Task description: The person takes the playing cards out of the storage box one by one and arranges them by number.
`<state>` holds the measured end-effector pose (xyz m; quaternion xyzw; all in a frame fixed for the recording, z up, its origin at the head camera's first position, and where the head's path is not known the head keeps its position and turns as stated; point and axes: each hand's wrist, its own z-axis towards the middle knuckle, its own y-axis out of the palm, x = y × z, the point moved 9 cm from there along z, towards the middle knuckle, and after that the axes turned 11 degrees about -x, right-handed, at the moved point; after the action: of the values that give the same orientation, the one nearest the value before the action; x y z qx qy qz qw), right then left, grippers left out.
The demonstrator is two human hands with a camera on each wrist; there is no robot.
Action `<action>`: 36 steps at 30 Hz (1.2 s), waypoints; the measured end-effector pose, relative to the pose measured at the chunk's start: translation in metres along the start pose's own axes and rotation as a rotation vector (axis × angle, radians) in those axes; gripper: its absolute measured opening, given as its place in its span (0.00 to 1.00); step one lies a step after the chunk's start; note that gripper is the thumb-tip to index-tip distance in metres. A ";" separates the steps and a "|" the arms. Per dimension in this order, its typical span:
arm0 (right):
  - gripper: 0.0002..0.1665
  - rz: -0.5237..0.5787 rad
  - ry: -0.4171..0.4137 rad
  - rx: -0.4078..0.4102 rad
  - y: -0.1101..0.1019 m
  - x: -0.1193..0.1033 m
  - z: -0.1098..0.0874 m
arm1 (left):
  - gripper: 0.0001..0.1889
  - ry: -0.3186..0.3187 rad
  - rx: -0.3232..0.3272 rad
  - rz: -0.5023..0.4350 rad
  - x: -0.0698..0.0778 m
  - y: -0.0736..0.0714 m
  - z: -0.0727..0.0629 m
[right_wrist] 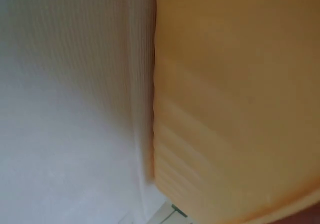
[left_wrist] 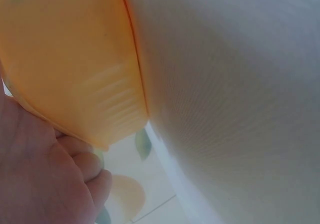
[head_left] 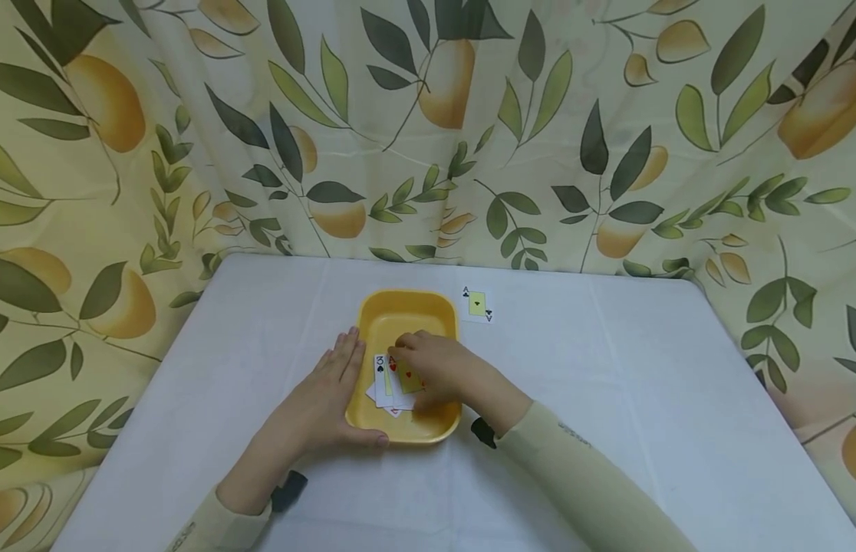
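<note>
A yellow plastic tray (head_left: 407, 303) sits near the middle of the table; its ribbed outer side fills much of both wrist views. My left hand (head_left: 317, 399) rests against the tray's left side, fingers fairly straight along the rim and thumb at the near left corner. Inside the tray my right hand (head_left: 442, 368) has curled fingers at the ace of hearts (head_left: 407, 379), a playing card it seems to pinch. The hand hides the card's right part. Beneath it a ten of a black suit (head_left: 380, 379) shows, with another card's corner (head_left: 393, 412) under that.
An ace of clubs (head_left: 477, 304) lies face up on the white tablecloth (head_left: 573, 345), just right of the tray's far corner. Behind the table's far edge hangs a curtain (head_left: 400, 169) printed with fruit and leaves.
</note>
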<state>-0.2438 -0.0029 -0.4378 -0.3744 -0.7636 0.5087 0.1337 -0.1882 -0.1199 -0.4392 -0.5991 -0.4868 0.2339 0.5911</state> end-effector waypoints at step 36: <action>0.57 0.044 -0.057 0.117 -0.024 -0.001 -0.023 | 0.74 0.012 0.024 -0.005 0.001 -0.001 -0.001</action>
<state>-0.2402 0.0073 -0.4058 -0.3679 -0.7277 0.5658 0.1226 -0.1875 -0.1198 -0.4384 -0.5924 -0.4819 0.2347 0.6015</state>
